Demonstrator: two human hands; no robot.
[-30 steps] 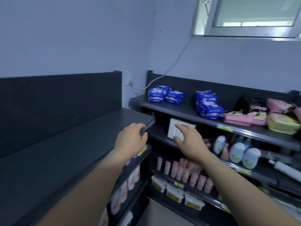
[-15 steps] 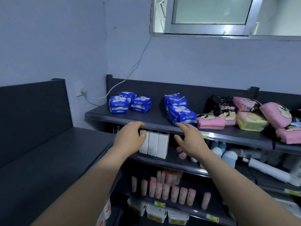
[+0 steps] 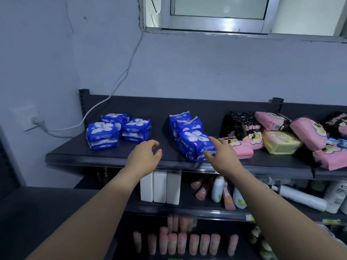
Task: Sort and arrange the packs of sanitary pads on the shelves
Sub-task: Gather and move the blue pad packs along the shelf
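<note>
**1. Progress.** I judge the task to be at an early stage. The dark grey metal top shelf spans the middle of the frame and carries every pack in view. None of the packs stand in neat rows.

**2. Work outstanding.**
- **Mixed heap:** The mixed heap of pink, yellow and black soft plastic packs lies jumbled at the right of the frame. Its packs are tilted and overlap one another, and they are not separated by colour.
- **Centre blue group:** The centre blue group is made up of blue-and-white soft plastic packs just left of the heap. They lean in a loose front-to-back stack, with the foremost pack near the shelf lip.
- **Left blue group:** The left blue group is three squarer blue-and-white packs at centre left, lying flat and close together, well apart from the centre blue group. It is the tidiest set, though I read it as not yet aligned.

**3. Hands.**
- **Right hand:** The right hand is at the right flank of the front pack of the centre blue group. Its fingers are spread apart and not closed round the pack. I cannot tell whether the fingertips make contact.
- **Left hand:** The left hand hovers over the bare shelf between the two blue groups, fingers loosely curled and holding nothing.

**4. Appearance.** The blue packs are glossy and pillow-shaped, with a white flower print and crimped end seams.
</note>
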